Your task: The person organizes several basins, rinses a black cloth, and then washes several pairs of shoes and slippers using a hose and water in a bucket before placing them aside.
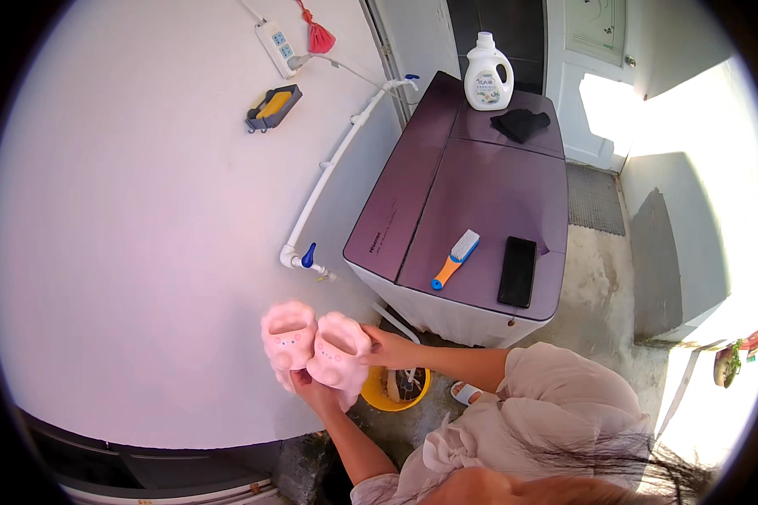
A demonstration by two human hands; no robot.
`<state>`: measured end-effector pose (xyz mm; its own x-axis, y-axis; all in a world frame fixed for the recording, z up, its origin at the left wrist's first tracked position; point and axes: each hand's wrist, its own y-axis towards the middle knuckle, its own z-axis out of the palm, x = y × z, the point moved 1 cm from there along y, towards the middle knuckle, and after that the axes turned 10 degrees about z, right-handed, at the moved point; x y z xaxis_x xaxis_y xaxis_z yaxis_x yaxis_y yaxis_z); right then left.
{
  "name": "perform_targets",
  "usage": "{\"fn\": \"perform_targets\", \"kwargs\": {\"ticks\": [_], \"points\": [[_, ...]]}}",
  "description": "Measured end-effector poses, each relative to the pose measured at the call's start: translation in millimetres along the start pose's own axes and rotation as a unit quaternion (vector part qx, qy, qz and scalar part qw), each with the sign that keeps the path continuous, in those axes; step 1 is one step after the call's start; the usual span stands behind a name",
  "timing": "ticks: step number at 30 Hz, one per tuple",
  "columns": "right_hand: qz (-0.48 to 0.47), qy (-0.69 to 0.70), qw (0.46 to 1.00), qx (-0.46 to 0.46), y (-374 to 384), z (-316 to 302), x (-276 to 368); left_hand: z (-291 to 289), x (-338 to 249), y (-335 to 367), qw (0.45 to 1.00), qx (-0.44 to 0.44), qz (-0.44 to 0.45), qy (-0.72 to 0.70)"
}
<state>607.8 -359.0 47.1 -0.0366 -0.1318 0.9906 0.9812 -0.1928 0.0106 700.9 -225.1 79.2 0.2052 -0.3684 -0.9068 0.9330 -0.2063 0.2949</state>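
Observation:
A pair of pale pink slippers with scalloped edges and small face details is held up in front of the white wall, above a yellow bucket. My left hand is closed on the pair from below, near where the two slippers meet. Against the outer side of the right slipper, my right hand is closed too. Some fingers of both hands are hidden behind the slippers. Inside the bucket lie dark and light things that I cannot make out.
A purple-topped washing machine bears a brush, a black phone, a black cloth and a white detergent bottle. Along the wall runs a white pipe with a blue-handled tap. A soap holder and power strip hang above.

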Motion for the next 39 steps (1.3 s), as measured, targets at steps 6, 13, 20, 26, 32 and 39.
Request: {"fn": "perform_targets", "kwargs": {"ticks": [6, 13, 20, 26, 32, 39], "points": [[0.018, 0.217, 0.96, -0.177, -3.5, -113.4, 56.7, 144.9, 11.8, 57.4, 0.973, 0.182, 0.12, 0.081], [-0.118, 0.243, 0.852, -0.448, -32.7, -280.9, 102.1, 367.0, 40.3, 65.5, 0.903, 0.317, 0.276, 0.09], [-0.085, -0.318, 0.69, -0.645, -45.5, -459.3, 175.2, 509.0, 112.6, -1.0, 0.961, 0.223, 0.164, -0.006], [-0.042, -0.55, 0.68, -0.483, 36.7, -487.1, 167.0, 494.1, 215.4, -19.8, 0.94, 0.326, 0.103, -0.01], [0.131, -0.685, 0.561, -0.446, 5.7, -553.4, 113.3, 440.2, 138.5, -61.2, 0.822, 0.464, -0.293, -0.152], [-0.207, -0.569, 0.775, -0.18, 159.9, -286.9, 200.0, 196.9, 84.4, 43.7, 0.97, 0.103, -0.048, -0.217]]}}
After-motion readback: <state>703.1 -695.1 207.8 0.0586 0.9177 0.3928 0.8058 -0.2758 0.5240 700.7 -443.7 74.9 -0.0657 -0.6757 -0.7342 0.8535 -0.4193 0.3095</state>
